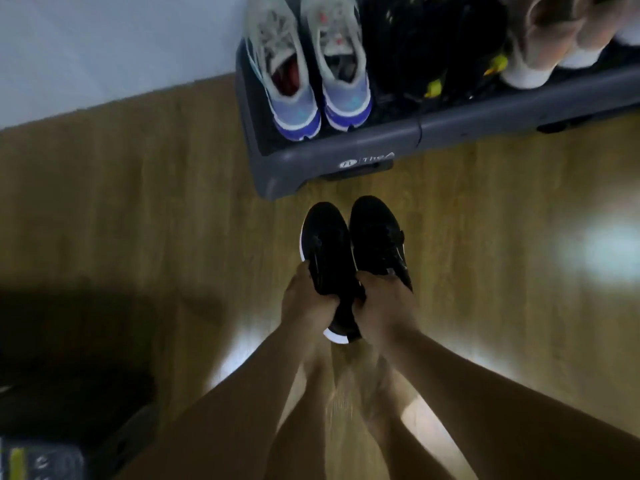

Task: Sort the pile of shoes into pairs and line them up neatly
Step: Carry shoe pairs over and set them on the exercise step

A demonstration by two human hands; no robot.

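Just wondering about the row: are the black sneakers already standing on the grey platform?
No, both black sneakers are held in the hands, left hand and right hand, above the wooden floor.

2 bare forearms entered from the bottom of the frame and narrowed towards its centre. No sleeve covered either one as far as the lower edge showed, and neither wrist carried a watch, band or bracelet. The left hand (304, 299) and the right hand (384, 306) were both bare, without gloves, and no ring could be made out on the fingers that showed, though motion blur softened them. Lower in the frame, between the forearms, 2 bare feet appeared, blurred, without socks or shoes. Nothing else of the person's clothing came into view anywhere in the frame.
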